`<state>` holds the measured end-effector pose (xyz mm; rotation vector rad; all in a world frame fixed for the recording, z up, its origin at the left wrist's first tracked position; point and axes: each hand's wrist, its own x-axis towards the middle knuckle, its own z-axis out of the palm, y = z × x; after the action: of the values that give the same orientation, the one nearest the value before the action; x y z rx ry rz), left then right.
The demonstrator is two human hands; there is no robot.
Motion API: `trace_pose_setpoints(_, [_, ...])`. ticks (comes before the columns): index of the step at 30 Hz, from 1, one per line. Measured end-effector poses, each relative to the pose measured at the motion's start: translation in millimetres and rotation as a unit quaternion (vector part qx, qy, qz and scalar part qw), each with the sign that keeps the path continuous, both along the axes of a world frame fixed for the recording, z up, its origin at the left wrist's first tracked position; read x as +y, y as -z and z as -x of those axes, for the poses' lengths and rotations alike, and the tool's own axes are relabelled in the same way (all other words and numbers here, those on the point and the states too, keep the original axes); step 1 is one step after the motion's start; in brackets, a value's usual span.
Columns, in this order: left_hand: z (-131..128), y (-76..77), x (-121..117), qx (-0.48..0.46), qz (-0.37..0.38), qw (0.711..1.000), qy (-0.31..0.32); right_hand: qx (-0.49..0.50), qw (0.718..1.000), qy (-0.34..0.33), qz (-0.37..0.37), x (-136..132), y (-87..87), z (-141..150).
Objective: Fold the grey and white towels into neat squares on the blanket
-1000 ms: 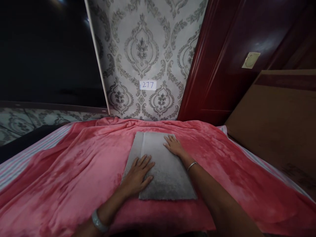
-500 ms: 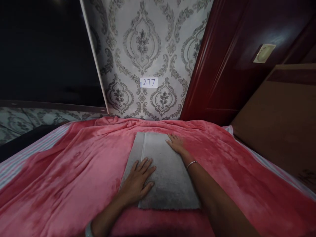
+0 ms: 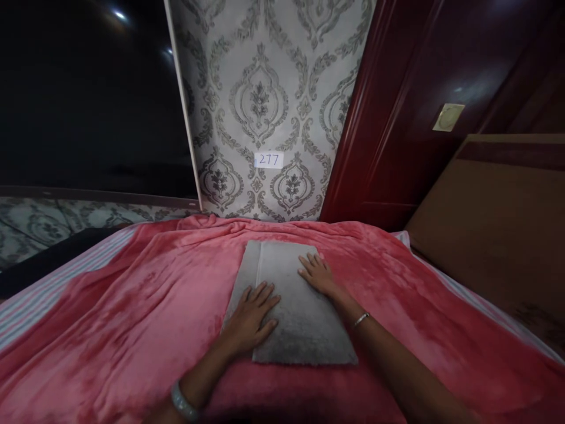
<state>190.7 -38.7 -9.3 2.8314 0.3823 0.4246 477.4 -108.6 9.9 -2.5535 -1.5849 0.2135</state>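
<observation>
A grey plush cloth [image 3: 291, 306], like a towel, lies flat on a pink blanket [image 3: 176, 294]. A seam or hem band runs along its left side. My left hand [image 3: 251, 315] rests on the cloth's left part with fingers spread. On the upper right part lies my right hand [image 3: 316, 274], its fingers stretched out and apart. Both palms face down, and neither hand grips anything. A bangle [image 3: 183, 401] is on my left wrist and a thin bracelet [image 3: 362, 319] on my right.
A striped sheet [image 3: 66, 282] shows beneath the blanket's left edge. Behind stand a patterned wall with a "277" label [image 3: 269, 159], a dark TV screen [image 3: 88, 106] at left, a dark red door [image 3: 397, 106] and a large brown board or box [image 3: 494, 224] at right.
My right hand has slid a little toward me along the cloth's right side. My left hand stays about where it was. The camera view has tilted up slightly.
</observation>
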Motion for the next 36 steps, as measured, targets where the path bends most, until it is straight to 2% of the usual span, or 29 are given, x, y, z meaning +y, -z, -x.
trace_pose_setpoints(5, [-2, 4.7, 2, -0.003, -0.006, 1.0, 0.004, -0.002, 0.999, -0.037, -0.016, -45, 1.9, 48])
trace_pose_setpoints(10, [-2, 5.7, 3, -0.012, -0.015, 1.0, 0.003, -0.03, 0.992, -0.116, -0.046, -62, 9.7, 86])
trace_pose_setpoints(22, [-5, -2.6, -1, 0.02, -0.034, 0.999, -0.004, -0.022, 0.99, -0.12, -0.068, -68, 5.3, 92])
trace_pose_setpoints(27, [-2, 1.4, -2, -0.015, -0.052, 0.999, -0.01, -0.007, 0.992, -0.109, -0.06, -70, 2.1, 96])
trace_pose_setpoints(31, [0, 4.4, -1, -0.05, -0.051, 0.997, -0.011, 0.007, 0.994, -0.093, -0.062, -82, 3.0, 108])
trace_pose_setpoints(34, [3, 1.4, -1, -0.071, -0.049, 0.996, 0.0, 0.009, 0.993, -0.096, -0.065, -97, 5.3, 120])
trace_pose_setpoints(36, [10, 0.0, 0, -0.089, -0.051, 0.995, -0.014, 0.006, 0.993, -0.097, -0.074, -108, 6.8, 127])
